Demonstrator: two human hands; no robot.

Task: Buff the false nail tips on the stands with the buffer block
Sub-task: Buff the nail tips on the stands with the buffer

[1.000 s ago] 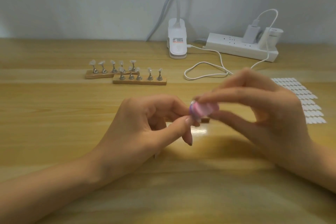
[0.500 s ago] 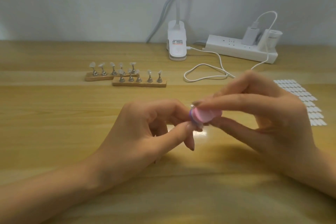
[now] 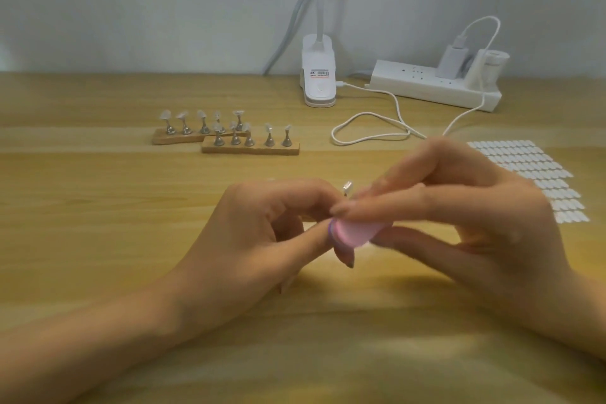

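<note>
Left grip (image 3: 262, 233): fingers curled; I read it as pinching a single stand (image 3: 347, 187), with only the silvery end showing above them.
Right grip (image 3: 459, 216): thumb and fingers grasping the pink buffer block (image 3: 352, 234), which is blurred.
Buffer block: mid-worktop (image 3: 98, 207), touching the left thumb tip, at 6 o'clock of the single stand.
Racked stands (image 3: 249, 138): on two wooden bars, at 11 o'clock of my grips, well apart.
Tip sheet (image 3: 531, 174): at 2 o'clock, near the right grip.
</note>
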